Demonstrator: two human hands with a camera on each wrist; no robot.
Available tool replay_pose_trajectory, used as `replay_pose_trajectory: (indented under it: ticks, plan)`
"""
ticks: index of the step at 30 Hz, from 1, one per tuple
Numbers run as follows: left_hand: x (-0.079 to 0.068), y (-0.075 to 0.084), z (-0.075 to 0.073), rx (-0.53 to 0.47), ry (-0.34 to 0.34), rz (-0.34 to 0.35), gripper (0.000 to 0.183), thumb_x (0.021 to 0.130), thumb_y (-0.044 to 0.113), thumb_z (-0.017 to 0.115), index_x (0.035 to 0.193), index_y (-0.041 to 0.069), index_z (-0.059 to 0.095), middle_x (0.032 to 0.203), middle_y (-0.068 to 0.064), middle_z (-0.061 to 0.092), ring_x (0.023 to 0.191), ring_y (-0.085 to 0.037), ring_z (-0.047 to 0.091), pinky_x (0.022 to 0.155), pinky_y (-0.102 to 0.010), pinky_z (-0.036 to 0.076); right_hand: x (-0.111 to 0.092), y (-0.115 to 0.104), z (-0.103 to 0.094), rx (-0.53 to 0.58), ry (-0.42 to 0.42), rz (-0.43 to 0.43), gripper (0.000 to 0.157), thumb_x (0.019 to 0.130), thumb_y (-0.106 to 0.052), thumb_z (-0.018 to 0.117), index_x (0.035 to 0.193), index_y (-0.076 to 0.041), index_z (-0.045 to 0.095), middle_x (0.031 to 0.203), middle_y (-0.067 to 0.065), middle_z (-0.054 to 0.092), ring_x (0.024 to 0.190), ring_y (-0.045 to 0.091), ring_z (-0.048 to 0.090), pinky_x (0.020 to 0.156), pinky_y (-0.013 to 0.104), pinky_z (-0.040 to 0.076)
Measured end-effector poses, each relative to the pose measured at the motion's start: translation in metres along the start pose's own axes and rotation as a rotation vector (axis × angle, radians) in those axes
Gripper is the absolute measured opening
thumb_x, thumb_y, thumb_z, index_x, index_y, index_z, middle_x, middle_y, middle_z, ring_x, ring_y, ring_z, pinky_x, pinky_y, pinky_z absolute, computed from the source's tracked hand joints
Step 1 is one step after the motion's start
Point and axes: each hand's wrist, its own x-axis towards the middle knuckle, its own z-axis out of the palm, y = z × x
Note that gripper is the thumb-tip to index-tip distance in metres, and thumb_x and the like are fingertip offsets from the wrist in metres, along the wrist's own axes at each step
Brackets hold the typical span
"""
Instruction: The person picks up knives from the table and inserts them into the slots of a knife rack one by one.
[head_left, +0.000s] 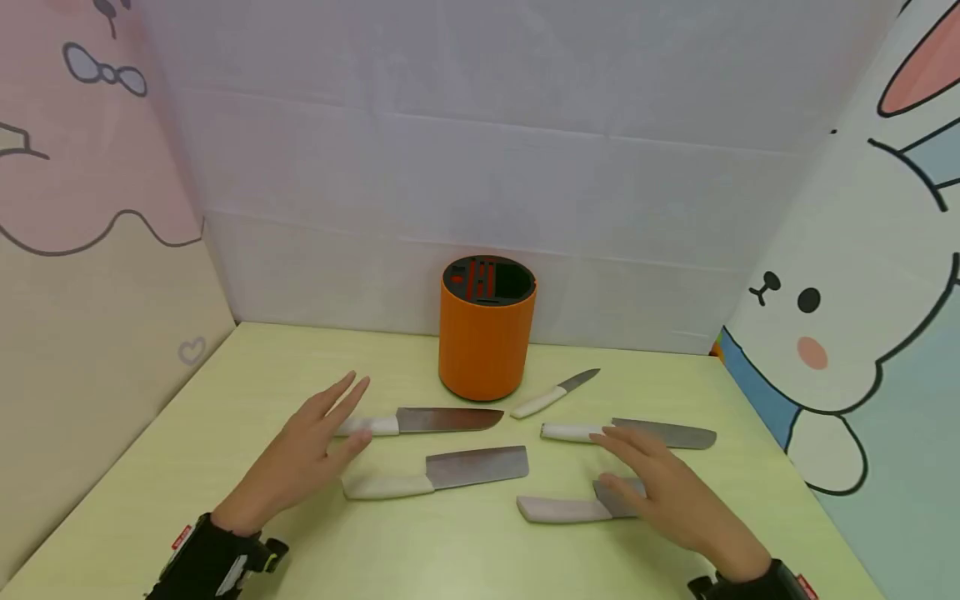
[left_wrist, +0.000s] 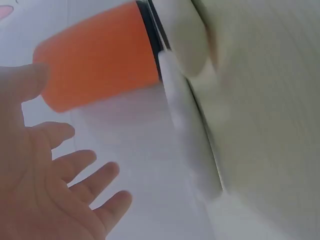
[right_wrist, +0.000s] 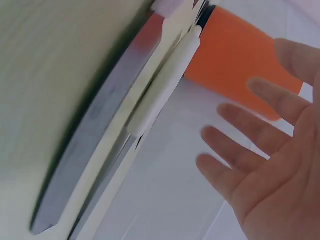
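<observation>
My left hand (head_left: 303,454), fingers spread and straight, hangs over the white handle of a chef's knife (head_left: 450,419). In front of that knife lies a cleaver-shaped knife (head_left: 478,467), its handle near my left thumb. My right hand (head_left: 671,496) is also spread, palm down, and overlaps two white-handled knives, one with a long blade (head_left: 678,435) and a nearer one (head_left: 566,509) whose blade is partly hidden. A small paring knife (head_left: 543,401) lies farther back. Both wrist views show empty palms, the left hand (left_wrist: 55,185) and the right hand (right_wrist: 280,150).
An orange round knife block (head_left: 483,350) with a black slotted top stands at the back of the pale yellow table (head_left: 420,550). Behind it hangs a whitish sheet (head_left: 330,192). Cartoon-printed panels border the left (head_left: 90,333) and right (head_left: 900,333) sides.
</observation>
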Motion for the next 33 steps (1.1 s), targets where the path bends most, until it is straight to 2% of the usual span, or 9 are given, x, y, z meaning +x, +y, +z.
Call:
replay_pose_trajectory:
  ticks: [3,7,11,16,19,26,33]
  plan:
    - [0.008,0.014,0.004,-0.049,-0.030,0.033,0.067,0.097,0.051,0.050,0.152,0.031,0.018,0.154,-0.002,0.023,0.131,-0.025,0.031,0.094,-0.054,0.042,0.008,-0.007,0.000,0.007,-0.069,-0.056,0.048,0.093,-0.035,0.064,0.138,-0.026,0.049,0.133,-0.001,0.051,0.122,0.023,0.047,0.092,0.046,0.048]
    - [0.020,0.034,0.015,-0.128,-0.065,0.083,0.062,0.096,0.054,0.050,0.150,0.033,0.026,0.148,0.001,0.034,0.130,-0.020,0.033,0.097,-0.051,0.041,0.017,-0.013,0.004,0.006,-0.155,-0.108,0.047,0.091,-0.033,0.067,0.134,-0.024,0.052,0.128,-0.003,0.053,0.116,0.016,0.050,0.090,0.041,0.049]
    - [0.029,0.052,0.029,-0.188,-0.113,0.122,0.059,0.095,0.054,0.050,0.147,0.035,0.031,0.144,0.008,0.038,0.128,-0.013,0.035,0.100,-0.045,0.040,0.023,-0.017,0.010,0.035,-0.229,-0.144,0.040,0.089,-0.028,0.070,0.126,-0.018,0.059,0.119,-0.003,0.055,0.104,0.012,0.053,0.083,0.034,0.050]
    - [0.033,0.066,0.039,-0.226,-0.133,0.184,0.056,0.097,0.047,0.053,0.146,0.025,0.037,0.143,0.005,0.039,0.127,-0.015,0.037,0.099,-0.044,0.041,0.027,-0.020,0.020,0.119,-0.341,-0.128,0.030,0.088,-0.023,0.071,0.116,-0.017,0.065,0.105,-0.006,0.057,0.090,0.008,0.054,0.076,0.028,0.050]
    - [0.032,0.070,0.040,-0.243,-0.137,0.188,0.055,0.097,0.045,0.053,0.145,0.022,0.040,0.143,0.003,0.040,0.127,-0.015,0.037,0.100,-0.045,0.041,0.028,-0.020,0.025,0.138,-0.391,-0.122,0.029,0.084,-0.021,0.074,0.112,-0.021,0.066,0.100,-0.010,0.055,0.086,0.005,0.052,0.074,0.026,0.049]
    - [0.033,0.070,0.043,-0.225,-0.155,0.165,0.056,0.097,0.052,0.048,0.145,0.025,0.039,0.145,0.004,0.038,0.129,-0.012,0.034,0.101,-0.044,0.039,0.031,-0.022,0.034,0.112,-0.383,-0.159,0.030,0.080,-0.010,0.075,0.106,-0.021,0.068,0.094,-0.011,0.054,0.081,0.003,0.050,0.070,0.023,0.047]
    - [0.035,0.069,0.042,-0.227,-0.151,0.175,0.055,0.097,0.047,0.052,0.145,0.025,0.039,0.143,0.005,0.039,0.127,-0.015,0.037,0.100,-0.046,0.041,0.031,-0.023,0.036,0.106,-0.375,-0.160,0.028,0.082,-0.009,0.074,0.106,-0.021,0.067,0.094,-0.011,0.054,0.081,0.003,0.051,0.069,0.023,0.048]
